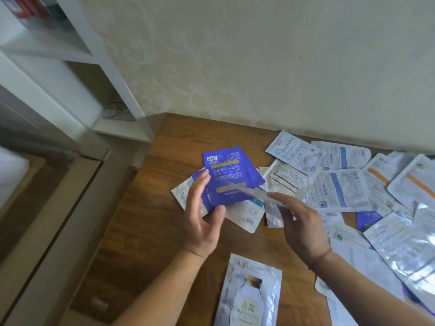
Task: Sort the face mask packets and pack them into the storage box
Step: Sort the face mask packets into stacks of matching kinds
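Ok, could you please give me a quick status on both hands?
Left hand open beside blue packets. Right hand pinching a blurred silvery packet. No storage box in view.

There is a single view, taken from the person's head, looking forward and steeply down. Its wide angle bends the edges. It sits close above the wooden worktop, near enough that both forearms enter from the bottom edge and the left hand and right hand fill the middle. The wall closes the top of the frame, a white shelf the upper left, the floor the lower left.
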`<action>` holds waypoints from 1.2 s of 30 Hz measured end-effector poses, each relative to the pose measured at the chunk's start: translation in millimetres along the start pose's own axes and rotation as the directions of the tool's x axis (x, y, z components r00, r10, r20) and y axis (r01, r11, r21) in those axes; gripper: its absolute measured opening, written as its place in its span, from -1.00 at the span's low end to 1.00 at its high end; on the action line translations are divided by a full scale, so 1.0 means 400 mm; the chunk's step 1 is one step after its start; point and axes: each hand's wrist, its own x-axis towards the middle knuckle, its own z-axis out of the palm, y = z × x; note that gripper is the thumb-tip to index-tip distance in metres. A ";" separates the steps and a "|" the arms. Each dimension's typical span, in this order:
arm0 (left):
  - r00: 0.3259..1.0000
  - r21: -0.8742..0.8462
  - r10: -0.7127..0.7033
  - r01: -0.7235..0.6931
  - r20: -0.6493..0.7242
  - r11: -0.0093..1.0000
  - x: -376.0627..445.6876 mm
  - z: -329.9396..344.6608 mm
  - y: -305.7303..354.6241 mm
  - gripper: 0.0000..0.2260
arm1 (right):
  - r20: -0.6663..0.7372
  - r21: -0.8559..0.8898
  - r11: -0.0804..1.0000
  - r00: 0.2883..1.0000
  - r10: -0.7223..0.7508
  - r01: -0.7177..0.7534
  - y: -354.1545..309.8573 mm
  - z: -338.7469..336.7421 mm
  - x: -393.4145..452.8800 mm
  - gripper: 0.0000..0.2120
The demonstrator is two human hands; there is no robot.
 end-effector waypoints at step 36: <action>0.698 0.705 -0.619 0.231 0.360 0.670 -0.218 -0.043 0.027 -0.59 | 0.247 -0.424 0.869 0.892 0.380 -0.253 -0.103 0.029 -0.518 -0.35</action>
